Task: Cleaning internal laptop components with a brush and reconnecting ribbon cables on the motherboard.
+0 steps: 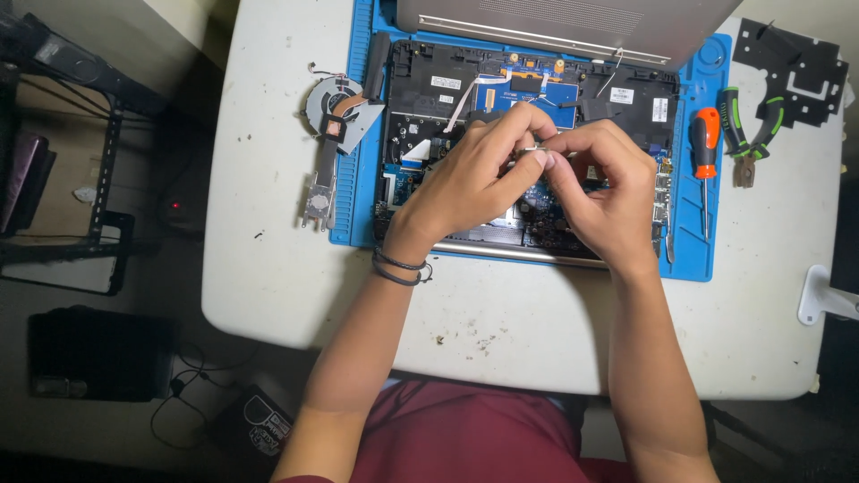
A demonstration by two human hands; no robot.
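Both hands meet over the middle of an opened laptop base (528, 134) that lies on a blue work mat (693, 241) on a white table (268, 206). The left hand (470, 179) comes in from seven o'clock, a dark band around its wrist, and the right hand (604, 183) comes in from five o'clock. Between their fingertips sits a small silvery part (535, 154), pinched from both sides: the left hand's grip is narrow, thumb and forefinger closed on the part's left end, and the right hand's grip is likewise narrow, its fingertips closed on the right end. What kind of part it is cannot be told, since the fingers hide most of it. It is held just above the circuit boards, near the centre of the base.

At nine o'clock from the hands, a cooling fan with copper heat pipe (335, 116) lies across the mat's left edge, partly on the bare table. At three o'clock an orange-handled screwdriver (705, 148) rests on the mat's right strip, with green-handled pliers (743, 139) just beside it on the table. At two o'clock lies a black cut-out sheet (792, 67). The silver laptop lid (573, 22) stands at twelve o'clock.
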